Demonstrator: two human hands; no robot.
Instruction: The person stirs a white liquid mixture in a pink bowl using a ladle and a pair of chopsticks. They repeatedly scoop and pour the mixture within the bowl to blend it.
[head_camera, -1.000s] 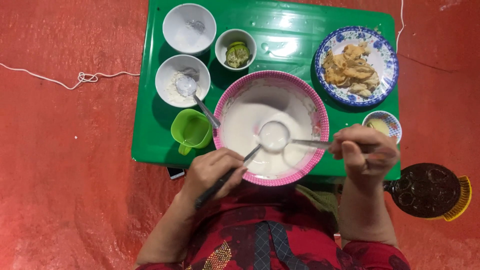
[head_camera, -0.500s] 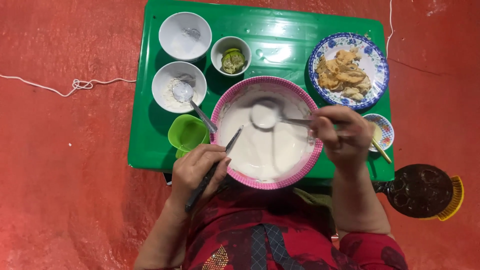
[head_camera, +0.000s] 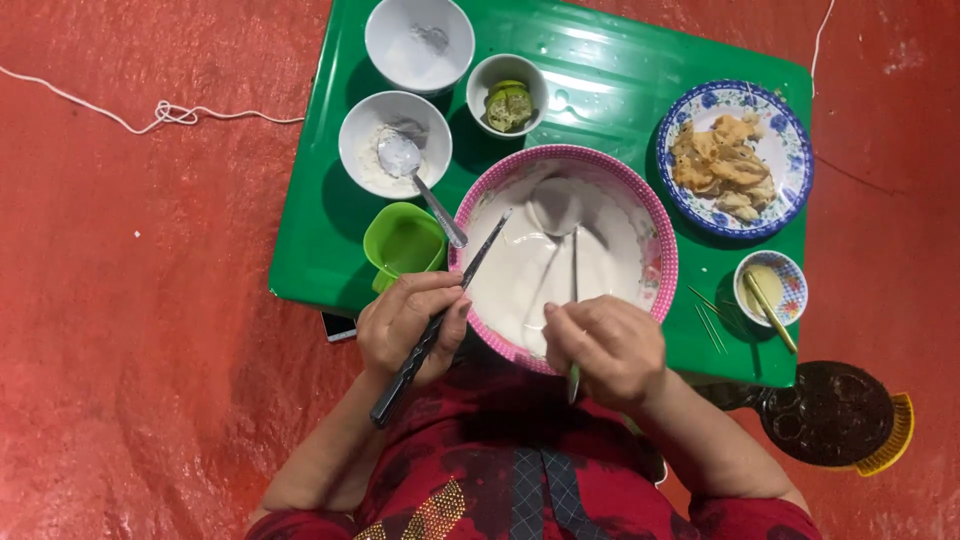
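Both hands work the pink bowl of white batter near the green bench's near edge: left hand gripping a knife angled over the rim, right hand closed around a ladle dipping into it.

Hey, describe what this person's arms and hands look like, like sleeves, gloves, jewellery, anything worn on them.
Both hands are bare: the left hand and the right hand wear no gloves, and no rings, watch or bracelets show. The forearms are uncovered up to the elbows. Short dark red sleeves with a darker pattern begin near the bottom edge, part of a red patterned top with some gold trim.
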